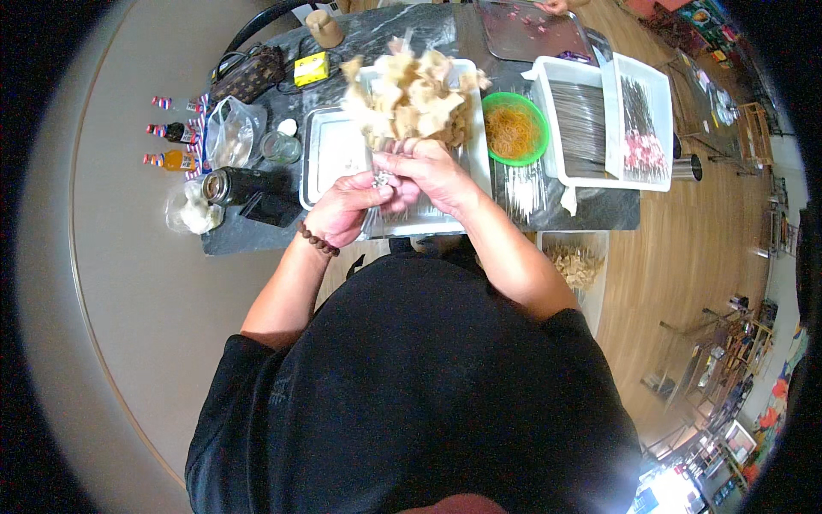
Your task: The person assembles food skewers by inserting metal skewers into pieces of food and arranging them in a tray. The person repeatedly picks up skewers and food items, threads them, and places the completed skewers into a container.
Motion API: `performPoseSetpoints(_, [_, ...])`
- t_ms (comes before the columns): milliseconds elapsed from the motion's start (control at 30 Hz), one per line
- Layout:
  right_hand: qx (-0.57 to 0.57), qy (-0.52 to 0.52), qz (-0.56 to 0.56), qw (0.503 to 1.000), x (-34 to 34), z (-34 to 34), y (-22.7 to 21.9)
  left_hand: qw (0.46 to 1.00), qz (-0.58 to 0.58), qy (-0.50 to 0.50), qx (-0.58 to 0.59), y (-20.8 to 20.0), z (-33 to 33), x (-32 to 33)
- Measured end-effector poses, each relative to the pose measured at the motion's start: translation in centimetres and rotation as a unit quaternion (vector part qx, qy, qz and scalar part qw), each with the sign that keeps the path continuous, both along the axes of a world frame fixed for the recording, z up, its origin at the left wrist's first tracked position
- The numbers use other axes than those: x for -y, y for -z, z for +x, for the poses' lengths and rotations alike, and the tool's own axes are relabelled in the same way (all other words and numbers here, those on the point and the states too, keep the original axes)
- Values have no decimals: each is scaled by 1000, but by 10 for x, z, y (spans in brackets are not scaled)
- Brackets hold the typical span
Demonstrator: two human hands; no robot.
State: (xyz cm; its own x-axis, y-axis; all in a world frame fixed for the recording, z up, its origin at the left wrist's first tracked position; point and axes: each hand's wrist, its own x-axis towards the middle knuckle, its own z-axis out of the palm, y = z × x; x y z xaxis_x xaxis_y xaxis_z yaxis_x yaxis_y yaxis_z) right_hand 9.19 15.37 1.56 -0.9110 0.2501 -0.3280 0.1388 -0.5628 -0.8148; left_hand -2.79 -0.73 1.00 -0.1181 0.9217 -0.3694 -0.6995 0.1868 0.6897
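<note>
I see a dark marbled table spreading beneath the skewer bundle, and I place everything else by that bundle. Well to its right stand white containers of thin skewers, some carrying pink pieces. Directly under it I have a white tray, with a shallow tray just to its left. The bundle itself shows me ruffled, pale tan pieces at its far end, slightly blurred, and thin sticks running back toward the person. The green basket of orange strands sits just to its right. The right hand is wrapped around the bundle just below the tan pieces; the left hand, nearer the body, pinches its lower stick ends between thumb and fingers. The food lies beyond both hands, and I cannot tell how many sticks they hold. Left of the bundle, farther off, I see a yellow box.
</note>
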Motion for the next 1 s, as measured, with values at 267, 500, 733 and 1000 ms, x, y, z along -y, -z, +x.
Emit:
performPoseSetpoints(267, [73, -1, 185, 980, 9, 32, 66, 997, -21, -75, -20, 24, 15, -28])
performPoseSetpoints(500, [-1, -15, -163, 986, -1, 61, 46, 998, 2, 17, 53, 30, 27, -53])
performPoseSetpoints(733, [23, -6, -78, 997, -25, 83, 55, 992, -98, 44, -68, 30, 36, -61])
performPoseSetpoints(1000, [-40, -4, 231, 972, -53, 105, 79, 519, 103, 150, -835, -50, 69, -88])
